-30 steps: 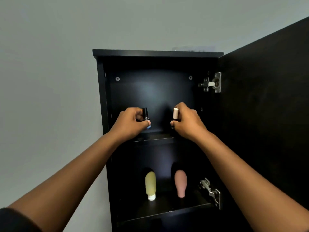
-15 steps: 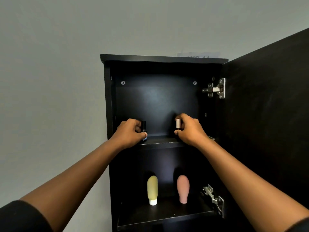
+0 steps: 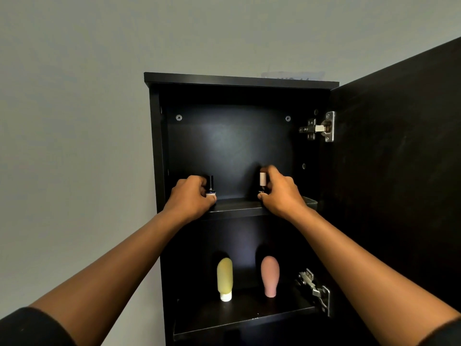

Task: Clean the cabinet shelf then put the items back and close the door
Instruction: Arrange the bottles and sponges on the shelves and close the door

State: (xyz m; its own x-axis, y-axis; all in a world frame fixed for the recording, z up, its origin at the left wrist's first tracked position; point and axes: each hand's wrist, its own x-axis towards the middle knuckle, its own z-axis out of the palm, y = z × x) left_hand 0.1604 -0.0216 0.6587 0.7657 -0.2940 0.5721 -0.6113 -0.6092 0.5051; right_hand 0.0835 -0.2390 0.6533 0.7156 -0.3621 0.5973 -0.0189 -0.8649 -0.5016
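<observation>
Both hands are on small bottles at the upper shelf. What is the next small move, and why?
Probably to let go of both and draw the hands back. The left hand holds the black-capped bottle and the right hand the pale-capped bottle, both upright and low at the upper shelf; whether they touch it is hidden. The door is open.

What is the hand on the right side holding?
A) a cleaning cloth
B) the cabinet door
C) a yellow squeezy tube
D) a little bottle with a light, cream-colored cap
D: the right hand grips a small bottle with a pale cap on the upper shelf, while the yellow tube stands untouched on the lower shelf.
</observation>
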